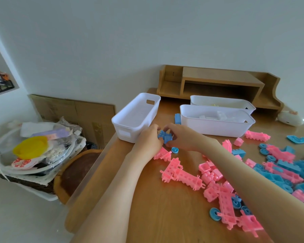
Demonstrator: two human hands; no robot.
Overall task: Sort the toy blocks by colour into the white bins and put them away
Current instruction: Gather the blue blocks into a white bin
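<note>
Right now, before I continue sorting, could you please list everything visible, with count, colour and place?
table: one, brown wood
left bin: one, white, table's left edge
near right bin: one, white, back right, white blocks inside
far right bin: one, white, behind it
pink blocks: many, pink, table centre and right
blue blocks: many, blue, mostly far right
held blue blocks: small cluster, blue, between both hands
wooden shelf: one, brown, table's back
white toy: one, white, right of the bins
basket of clutter: one, dark, floor, left of table
left hand, right hand: two, both pinching the held blue blocks
</note>
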